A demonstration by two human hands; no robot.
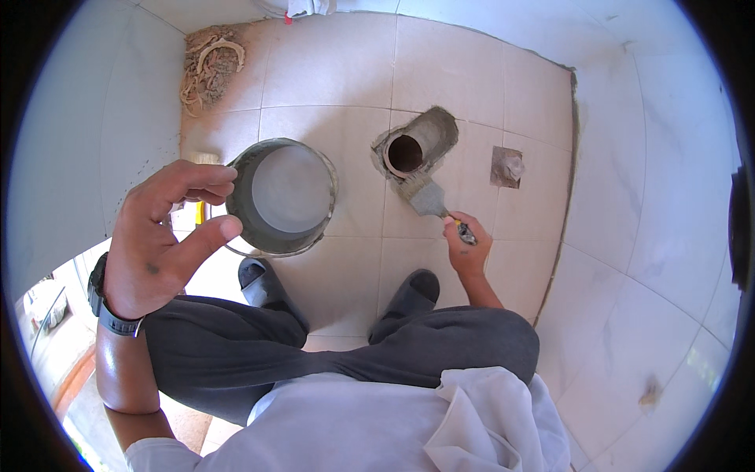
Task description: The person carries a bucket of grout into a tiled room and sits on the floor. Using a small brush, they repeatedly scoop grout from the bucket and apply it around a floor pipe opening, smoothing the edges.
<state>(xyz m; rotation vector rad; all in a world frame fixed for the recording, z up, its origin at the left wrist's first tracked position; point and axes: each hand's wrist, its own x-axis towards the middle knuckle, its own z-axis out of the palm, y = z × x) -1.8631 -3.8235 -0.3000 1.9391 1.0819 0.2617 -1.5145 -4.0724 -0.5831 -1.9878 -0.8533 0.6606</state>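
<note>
My right hand [469, 245] is closed round the handle of a flat paintbrush [427, 200]. The brush's grey-coated bristles meet the lower edge of a rough cut-out in the tiles, right beside the mouth of a drain pipe [406, 155]. Grey mortar [437, 130] lines the hollow around the pipe. My left hand [169, 224], with a watch on its wrist, hangs at the left side of a bucket [331, 182]. Its thumb and fingers are apart and curved, with nothing between them. Thin grey liquid [292, 189] stands inside the bucket.
A square floor opening with a lumpy plug [513, 167] lies right of the pipe. Rubble and scraps [211, 67] are heaped in the far left corner. Another brush [205, 158] shows partly behind the bucket. Tiled walls [629, 197] rise close on both sides, and my slippered feet [409, 295] rest near the bucket.
</note>
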